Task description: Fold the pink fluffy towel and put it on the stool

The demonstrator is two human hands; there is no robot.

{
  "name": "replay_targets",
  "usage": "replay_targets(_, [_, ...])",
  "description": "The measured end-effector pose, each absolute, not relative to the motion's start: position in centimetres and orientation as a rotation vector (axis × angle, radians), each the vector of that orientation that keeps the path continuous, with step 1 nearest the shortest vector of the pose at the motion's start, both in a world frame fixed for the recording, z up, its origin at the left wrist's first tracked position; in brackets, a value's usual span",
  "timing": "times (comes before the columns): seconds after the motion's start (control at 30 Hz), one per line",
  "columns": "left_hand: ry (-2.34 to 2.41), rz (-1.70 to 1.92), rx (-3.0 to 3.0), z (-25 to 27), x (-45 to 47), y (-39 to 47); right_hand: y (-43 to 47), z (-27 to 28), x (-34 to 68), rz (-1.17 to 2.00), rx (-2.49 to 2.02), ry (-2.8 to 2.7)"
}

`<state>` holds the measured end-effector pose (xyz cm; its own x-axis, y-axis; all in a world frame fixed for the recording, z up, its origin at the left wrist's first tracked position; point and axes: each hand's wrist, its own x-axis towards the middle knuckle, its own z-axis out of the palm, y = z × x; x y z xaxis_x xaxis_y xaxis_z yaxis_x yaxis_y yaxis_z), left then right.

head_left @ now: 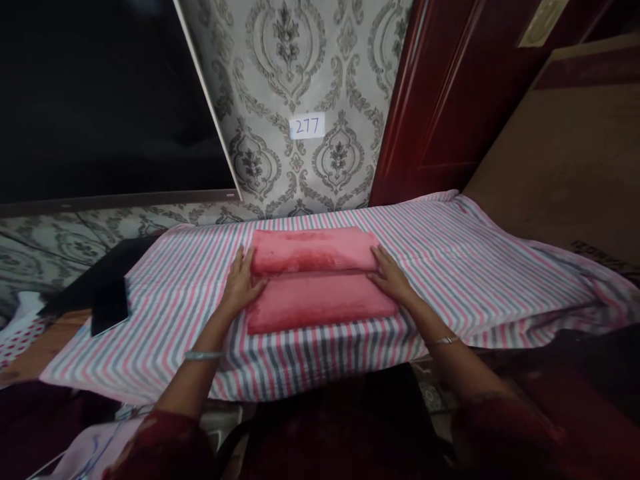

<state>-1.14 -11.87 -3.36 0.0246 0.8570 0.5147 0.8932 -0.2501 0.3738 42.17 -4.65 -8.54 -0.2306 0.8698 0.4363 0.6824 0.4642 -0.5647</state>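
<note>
A pink folded cloth (320, 297), plush-looking with darker red patches, lies on a striped cloth (440, 253). Its two sides are folded in and meet along a crosswise seam at the middle. My left hand (241, 280) rests at the left edge of the pink cloth, fingers stretched out and the thumb on its top. At the opposite edge lies my right hand (393, 277), its fingers spread and touching the cloth near the seam. Both hands are open. A band circles each wrist.
A black phone (110, 307) lies on the left part of the striped cloth. Behind, a large dark screen (100, 100) hangs over the left side. A cardboard box (565, 147) leans at the right by a dark red door (440, 87). A paper label (307, 125) marks the wall.
</note>
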Motion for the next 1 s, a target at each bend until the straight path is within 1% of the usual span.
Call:
replay_targets(0.07, [-2.109, -1.238, -2.041, -4.8, -1.6, -15.0, -7.6, -9.8, 43.6, 0.452, -1.357, -1.775])
replay_targets(0.13, [-2.288, -1.320, -1.924, -6.1, -1.7, -17.7, -10.4, -10.9, 44.4, 0.519, -1.404, -1.603])
replay_targets(0.27, [-2.334, -1.476, -1.970, -6.9, -0.5, -20.6, -13.7, -11.2, 44.0, 0.535, -1.405, -1.504])
replay_targets(0.4, [-2.378, -1.838, -1.949, -6.1, 1.2, -20.8, -14.2, -10.0, 43.1, 0.661, -1.375, -1.432])
replay_targets(0.47, [-2.381, -2.024, -1.920, -5.6, 1.6, -20.8, -14.2, -9.4, 43.1, 0.766, -1.337, -1.387])
replay_targets(0.57, [-2.476, -2.223, -1.894, -5.3, 1.7, -20.8, -14.2, -8.7, 43.7, 1.008, -1.306, -1.387])
replay_targets(0.67, [-2.636, -2.342, -1.841, -4.9, 1.6, -20.9, -14.1, -8.2, 44.4, 1.249, -1.258, -1.430])
replay_targets(0.73, [-2.713, -2.427, -1.781, -4.6, 1.5, -20.9, -13.9, -8.0, 44.8, 1.347, -1.232, -1.438])
replay_targets(0.8, [-2.810, -2.465, -1.767, -4.1, 1.3, -21.0, -13.7, -7.8, 45.0, 1.399, -1.220, -1.437])
replay_targets(0.9, [-2.937, -2.400, -1.815, -3.8, 1.1, -20.9, -13.6, -7.6, 45.0, 1.422, -1.209, -1.444])
replay_targets(1.0, [-2.946, -2.340, -1.838, -4.2, 0.7, -20.7, -13.7, -7.5, 44.9, 1.427, -1.201, -1.429])
